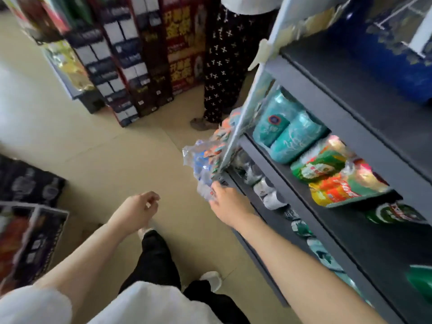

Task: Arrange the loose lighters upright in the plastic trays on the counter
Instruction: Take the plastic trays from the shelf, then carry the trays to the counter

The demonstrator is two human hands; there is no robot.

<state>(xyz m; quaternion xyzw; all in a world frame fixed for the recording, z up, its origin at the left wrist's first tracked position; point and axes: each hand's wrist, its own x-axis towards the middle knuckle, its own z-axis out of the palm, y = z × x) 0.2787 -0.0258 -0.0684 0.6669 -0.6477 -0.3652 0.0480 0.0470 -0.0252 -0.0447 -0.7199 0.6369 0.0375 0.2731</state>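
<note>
Dark shelf (pixel 332 108) holds teal packs (pixel 287 132), snack bags (pixel 336 174).

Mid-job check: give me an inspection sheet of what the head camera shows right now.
Surface: no counter in view; tan floor.
Job's things: no lighters or trays seen.
Clutter: clear plastic bag at the shelf corner; packets on the shelf.
Grips: right hand at the bag, hold unclear through blur; left hand loosely curled, holding nothing.
Cables: nothing seen.
Surroundings: stacked boxes; another person's patterned trousers.
</note>
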